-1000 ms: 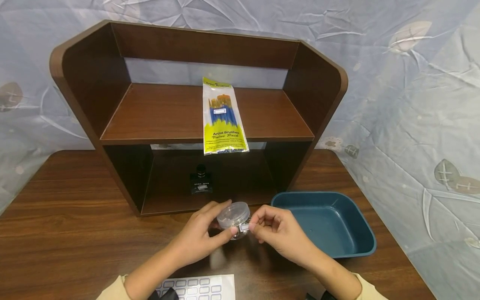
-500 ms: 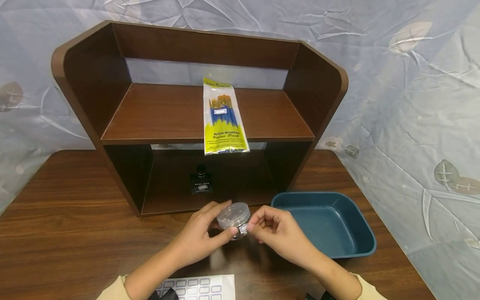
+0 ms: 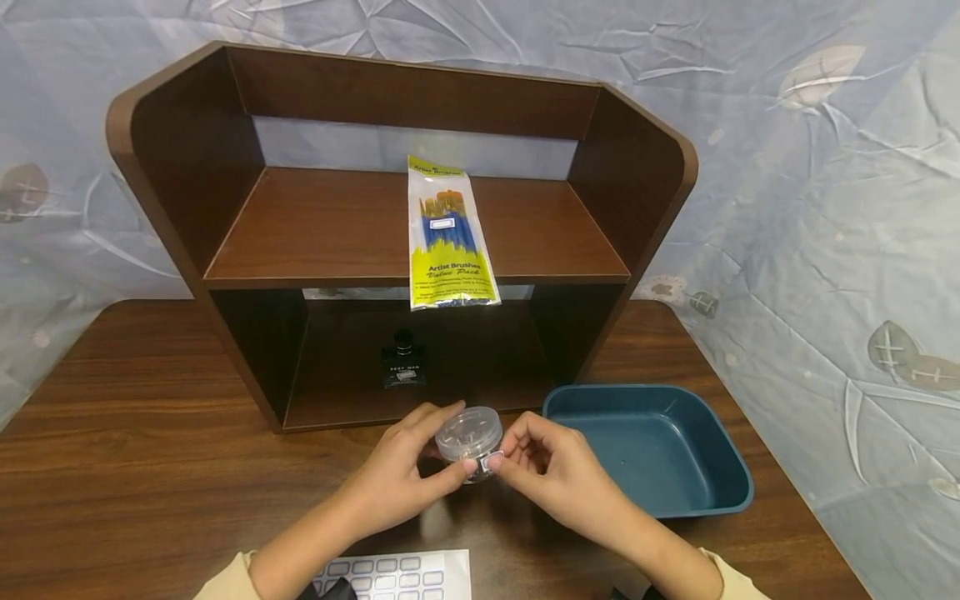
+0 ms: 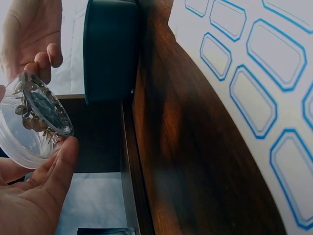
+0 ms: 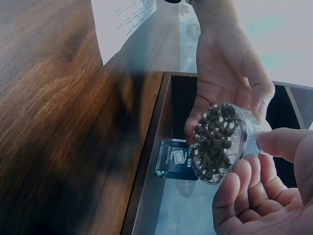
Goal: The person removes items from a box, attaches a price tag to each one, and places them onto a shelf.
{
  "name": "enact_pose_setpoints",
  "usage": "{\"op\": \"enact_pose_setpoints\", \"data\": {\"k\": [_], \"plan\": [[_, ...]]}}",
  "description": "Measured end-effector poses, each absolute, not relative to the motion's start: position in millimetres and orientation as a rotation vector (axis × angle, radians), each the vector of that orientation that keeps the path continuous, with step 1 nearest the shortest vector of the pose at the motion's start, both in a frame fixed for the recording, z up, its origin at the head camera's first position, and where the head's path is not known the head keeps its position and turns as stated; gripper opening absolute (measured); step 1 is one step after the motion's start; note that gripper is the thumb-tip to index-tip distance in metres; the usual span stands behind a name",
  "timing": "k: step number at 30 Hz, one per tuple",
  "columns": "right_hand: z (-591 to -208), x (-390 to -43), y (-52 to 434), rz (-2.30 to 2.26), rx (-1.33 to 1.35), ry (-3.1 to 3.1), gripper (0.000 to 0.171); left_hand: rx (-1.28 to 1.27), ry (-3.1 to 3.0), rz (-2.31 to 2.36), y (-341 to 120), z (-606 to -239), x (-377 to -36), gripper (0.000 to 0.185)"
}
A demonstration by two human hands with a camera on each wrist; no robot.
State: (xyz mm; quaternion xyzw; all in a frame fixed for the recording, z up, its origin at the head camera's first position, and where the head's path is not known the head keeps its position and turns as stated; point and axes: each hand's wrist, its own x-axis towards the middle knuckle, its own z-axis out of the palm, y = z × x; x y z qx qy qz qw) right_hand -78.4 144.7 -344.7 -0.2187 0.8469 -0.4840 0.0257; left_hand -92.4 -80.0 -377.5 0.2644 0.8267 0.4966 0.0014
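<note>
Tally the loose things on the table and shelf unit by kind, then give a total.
Jar: 1, held in both hands
Brush pack: 1
Black bottle: 1
Blue tray: 1
Label sheet: 1
Total: 5

Two bare forearms in pale sleeves reach forward from the bottom edge and meet at the centre. The left hand [image 3: 393, 477] is cupped, palm turned inward, fingers curled with the thumb stretched toward the other hand. The right hand [image 3: 551, 473] faces it, knuckles up, its thumb and forefinger pinched together at the tips, the remaining fingers loosely curled beneath.
</note>
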Motion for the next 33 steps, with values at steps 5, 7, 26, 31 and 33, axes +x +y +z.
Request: {"op": "enact_pose_setpoints", "data": {"k": [5,7,26,31,33], "plan": [[-345,-77,145,-1.445,-0.688,2.674,0.018,0.832,2.585,1.565,-80,-378,-92,0.064],[-345,-78,145,-1.424,-0.697,2.698,0.018,0.831,2.581,1.565,-80,-377,-92,0.064],[-343,-87,150,-1.261,-0.756,2.749,0.052,0.897,2.563,1.526,-85,-377,-101,0.068],[-337,-93,152,-1.186,-0.785,2.714,0.053,0.944,2.597,1.476,-86,-376,-106,0.07],[-335,-97,153,-1.172,-0.794,2.699,0.051,0.966,2.607,1.457,-87,-376,-108,0.071]]}}
